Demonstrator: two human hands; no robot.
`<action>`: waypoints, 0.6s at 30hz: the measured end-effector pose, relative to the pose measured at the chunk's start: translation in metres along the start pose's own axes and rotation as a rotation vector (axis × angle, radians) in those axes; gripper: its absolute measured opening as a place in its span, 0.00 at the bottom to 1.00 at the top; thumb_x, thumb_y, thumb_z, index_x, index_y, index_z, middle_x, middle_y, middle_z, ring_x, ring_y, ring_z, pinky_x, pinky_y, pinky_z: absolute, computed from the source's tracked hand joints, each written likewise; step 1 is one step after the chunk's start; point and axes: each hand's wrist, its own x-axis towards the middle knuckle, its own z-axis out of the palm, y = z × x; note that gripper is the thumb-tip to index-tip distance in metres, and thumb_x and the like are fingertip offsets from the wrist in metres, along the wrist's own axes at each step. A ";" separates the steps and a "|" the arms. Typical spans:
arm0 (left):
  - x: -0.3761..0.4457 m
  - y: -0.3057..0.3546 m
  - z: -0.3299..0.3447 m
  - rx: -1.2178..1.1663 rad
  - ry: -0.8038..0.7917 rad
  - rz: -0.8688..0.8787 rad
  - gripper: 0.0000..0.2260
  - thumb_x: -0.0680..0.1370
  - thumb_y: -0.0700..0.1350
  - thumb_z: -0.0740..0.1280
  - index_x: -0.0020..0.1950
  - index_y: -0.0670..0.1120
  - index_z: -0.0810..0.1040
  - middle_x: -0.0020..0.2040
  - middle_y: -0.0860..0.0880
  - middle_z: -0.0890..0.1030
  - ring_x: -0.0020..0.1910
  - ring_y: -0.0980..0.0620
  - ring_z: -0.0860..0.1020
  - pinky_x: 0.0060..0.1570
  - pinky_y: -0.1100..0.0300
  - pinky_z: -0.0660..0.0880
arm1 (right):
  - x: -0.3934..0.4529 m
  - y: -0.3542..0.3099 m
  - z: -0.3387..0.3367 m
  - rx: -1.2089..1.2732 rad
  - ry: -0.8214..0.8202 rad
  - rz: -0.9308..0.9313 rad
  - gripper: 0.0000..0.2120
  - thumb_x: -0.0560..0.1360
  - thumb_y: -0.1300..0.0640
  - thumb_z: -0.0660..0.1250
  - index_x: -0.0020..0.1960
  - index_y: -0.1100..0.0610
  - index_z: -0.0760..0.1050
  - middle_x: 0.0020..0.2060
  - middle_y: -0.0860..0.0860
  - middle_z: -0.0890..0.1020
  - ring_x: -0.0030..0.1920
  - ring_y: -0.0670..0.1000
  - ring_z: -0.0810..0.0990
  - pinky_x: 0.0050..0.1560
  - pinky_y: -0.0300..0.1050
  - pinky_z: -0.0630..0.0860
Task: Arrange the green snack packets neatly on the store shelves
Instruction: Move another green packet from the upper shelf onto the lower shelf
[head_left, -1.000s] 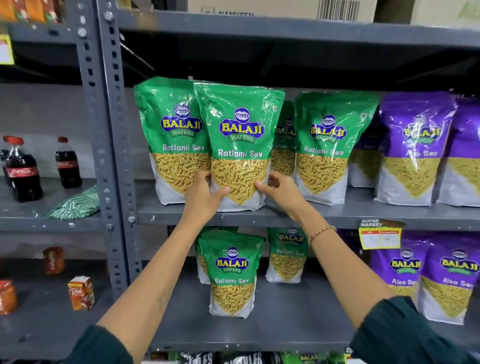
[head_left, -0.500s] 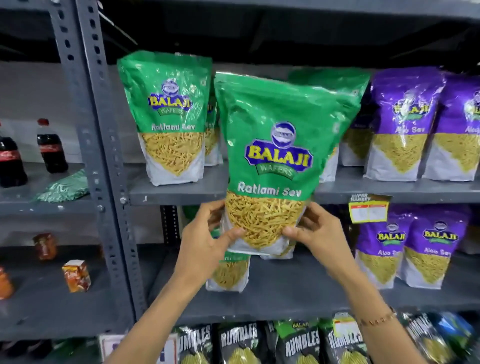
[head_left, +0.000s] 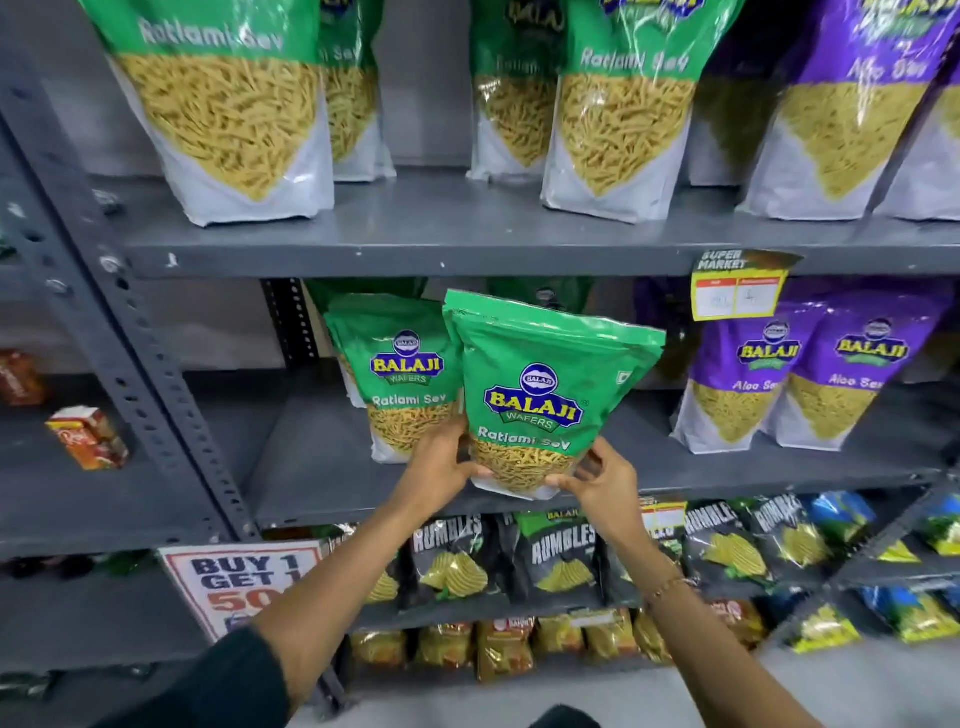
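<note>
I hold a green Balaji Ratlami Sev packet (head_left: 540, 395) upright at its bottom corners, my left hand (head_left: 441, 467) on its left side and my right hand (head_left: 602, 478) on its right. It hovers at the front edge of the middle grey shelf (head_left: 322, 467), tilted slightly. Just left of it and behind stands another green packet (head_left: 405, 374) on that shelf. On the upper shelf (head_left: 415, 234) stand more green packets: one at the left (head_left: 218, 114), one right of centre (head_left: 623, 119), others behind them.
Purple Aloo Sev packets (head_left: 743, 379) stand to the right on both shelves. A yellow price tag (head_left: 735, 291) hangs from the upper shelf edge. Black Rumbles chip bags (head_left: 561, 556) fill the shelf below. A grey perforated upright (head_left: 140, 364) divides off the left bay with small cartons (head_left: 88, 436).
Both hands have carried the green packet down from the upper shelf to the middle shelf, beside the green packet standing there. The view has tipped downward.
</note>
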 end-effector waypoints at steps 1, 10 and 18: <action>0.011 -0.002 0.009 0.016 -0.028 -0.032 0.26 0.65 0.45 0.77 0.59 0.40 0.74 0.57 0.42 0.80 0.58 0.45 0.77 0.57 0.57 0.73 | 0.007 0.009 -0.002 0.003 0.014 0.032 0.26 0.61 0.66 0.77 0.50 0.43 0.75 0.50 0.47 0.83 0.52 0.44 0.82 0.54 0.45 0.80; 0.101 0.000 0.055 0.001 -0.059 -0.094 0.24 0.67 0.39 0.76 0.61 0.41 0.73 0.58 0.42 0.81 0.58 0.45 0.79 0.55 0.54 0.75 | 0.091 0.048 -0.028 -0.005 0.058 0.128 0.24 0.59 0.68 0.77 0.48 0.49 0.76 0.46 0.51 0.84 0.49 0.51 0.83 0.52 0.54 0.80; 0.130 -0.020 0.072 -0.059 -0.081 -0.148 0.26 0.67 0.37 0.75 0.63 0.41 0.72 0.57 0.42 0.82 0.57 0.44 0.79 0.59 0.47 0.76 | 0.125 0.070 -0.026 0.008 0.024 0.164 0.25 0.60 0.70 0.76 0.54 0.59 0.74 0.51 0.57 0.83 0.50 0.53 0.82 0.43 0.35 0.80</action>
